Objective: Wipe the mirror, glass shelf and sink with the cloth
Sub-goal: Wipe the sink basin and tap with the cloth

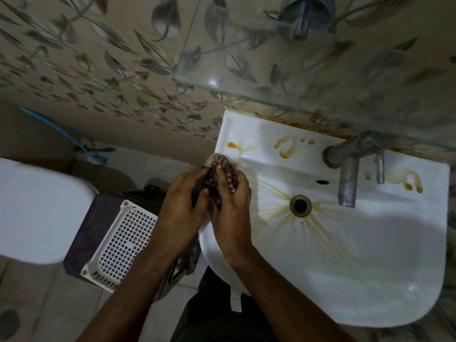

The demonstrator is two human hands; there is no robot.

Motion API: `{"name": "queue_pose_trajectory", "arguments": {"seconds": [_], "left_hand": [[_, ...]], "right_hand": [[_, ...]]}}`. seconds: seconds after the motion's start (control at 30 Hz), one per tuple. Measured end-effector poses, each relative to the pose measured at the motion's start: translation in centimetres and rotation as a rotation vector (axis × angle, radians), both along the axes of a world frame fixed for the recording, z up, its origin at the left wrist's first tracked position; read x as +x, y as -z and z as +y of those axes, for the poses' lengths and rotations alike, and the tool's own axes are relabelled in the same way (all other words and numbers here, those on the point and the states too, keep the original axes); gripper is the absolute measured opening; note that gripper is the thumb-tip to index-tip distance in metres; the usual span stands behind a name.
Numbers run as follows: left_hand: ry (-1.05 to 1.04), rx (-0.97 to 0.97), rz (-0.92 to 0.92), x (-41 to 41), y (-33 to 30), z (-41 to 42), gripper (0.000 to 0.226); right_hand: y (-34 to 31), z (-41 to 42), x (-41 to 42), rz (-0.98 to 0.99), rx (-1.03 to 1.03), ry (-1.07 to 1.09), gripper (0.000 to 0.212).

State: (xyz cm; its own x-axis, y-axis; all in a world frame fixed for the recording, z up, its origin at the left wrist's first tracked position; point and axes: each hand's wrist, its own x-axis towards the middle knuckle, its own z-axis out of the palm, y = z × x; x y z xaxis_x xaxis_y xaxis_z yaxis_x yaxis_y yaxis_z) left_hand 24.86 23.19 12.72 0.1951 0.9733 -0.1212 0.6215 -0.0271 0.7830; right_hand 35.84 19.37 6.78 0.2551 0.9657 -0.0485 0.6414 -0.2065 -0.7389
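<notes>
One white sink, amber-stained around its drain, fills the right side beneath the glass shelf. Bunched striped cloth stands lengthwise toward the patterned wall, over the sink's left rim. Both hands, left hand and right hand, are curled closed around it, pressed together. Beside: perforated basket, toilet.

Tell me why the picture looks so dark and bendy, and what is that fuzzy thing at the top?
In the head view the light is dim, with a shadow across the sink; the wide lens bends the glass shelf; the metal thing at the top and the left hand look smeared; a small bright glare spot sits on the shelf.
</notes>
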Motion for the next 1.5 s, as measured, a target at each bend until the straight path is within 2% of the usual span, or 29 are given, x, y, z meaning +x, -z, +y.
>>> {"name": "queue_pose_trajectory", "arguments": {"seconds": [0.13, 0.2, 0.3, 0.37, 0.53, 0.6, 0.7, 0.73, 0.8, 0.87, 0.93, 1.0, 1.07, 1.1, 1.17, 1.27, 1.33, 1.4, 1.47, 1.5], "left_hand": [[-0.002, 0.009, -0.006, -0.5, 0.0, -0.1, 0.038], [0.006, -0.003, 0.005, -0.5, -0.1, 0.2, 0.039], [0.030, -0.011, 0.015, -0.2, -0.1, 0.5, 0.038], [0.051, -0.016, -0.007, 0.0, -0.2, 0.8, 0.039], [0.068, -0.024, 0.005, 0.6, -0.1, 1.2, 0.038], [0.081, -0.034, 0.004, 0.9, -0.1, 1.3, 0.040], [0.088, -0.046, -0.021, 1.5, -0.1, 1.4, 0.040], [0.093, -0.042, -0.023, 1.8, -0.1, 1.5, 0.040], [0.093, -0.040, -0.027, 2.4, 0.0, 1.6, 0.040], [0.089, -0.041, -0.039, 2.9, -0.1, 1.6, 0.041], [0.093, -0.036, -0.046, 3.2, -0.3, 1.6, 0.040], [0.104, -0.040, -0.047, 3.4, -0.4, 1.5, 0.040], [0.107, -0.043, -0.046, 3.6, -0.4, 1.4, 0.039], [0.106, -0.046, -0.046, 3.6, -0.4, 1.4, 0.039], [0.099, -0.050, -0.046, 3.5, -0.4, 1.2, 0.039], [0.086, -0.044, -0.037, 3.2, -0.3, 1.2, 0.038], [0.078, -0.048, -0.035, 3.1, -0.1, 1.1, 0.039], [0.075, -0.047, -0.036, 3.2, -0.1, 1.1, 0.039], [0.079, -0.045, -0.031, 3.4, -0.2, 1.2, 0.039], [0.083, -0.049, -0.028, 3.5, -0.2, 1.2, 0.038]], "right_hand": [[1.4, 1.3, 1.2, 0.011, 0.010, -0.031, 0.043], [1.6, 3.6, 2.3, -0.090, 0.035, -0.098, 0.045], [1.6, 8.7, 3.6, -0.359, 0.129, 0.003, 0.074], [1.2, 10.7, 3.6, -0.456, 0.132, 0.083, 0.070], [1.3, 9.9, 3.8, -0.673, 0.111, 0.033, 0.062], [1.3, 10.0, 5.9, -0.738, 0.076, 0.137, 0.057], [1.2, 9.3, 10.7, -0.842, -0.067, 0.407, 0.041], [1.2, 9.0, 12.2, -0.840, -0.073, 0.511, 0.036], [1.6, 8.7, 14.0, -0.710, -0.043, 0.657, 0.031], [1.9, 8.9, 14.0, -0.534, 0.072, 0.725, 0.032], [1.5, 9.3, 12.5, -0.367, 0.080, 0.751, 0.037], [1.0, 9.0, 11.2, -0.345, -0.018, 0.536, 0.043], [1.0, 8.5, 11.4, -0.373, 0.030, 0.342, 0.041], [1.1, 8.5, 12.1, -0.433, 0.069, 0.366, 0.038], [2.1, 8.4, 14.3, -0.705, 0.093, 0.523, 0.028], [2.5, 8.7, 15.4, -0.914, -0.064, 0.665, 0.022], [1.7, 9.6, 13.9, -0.805, -0.041, 0.701, 0.029], [1.4, 10.2, 11.6, -0.588, 0.002, 0.693, 0.043], [1.4, 9.8, 10.2, -0.490, 0.025, 0.485, 0.043], [1.5, 9.4, 10.2, -0.560, 0.066, 0.345, 0.047]]}}
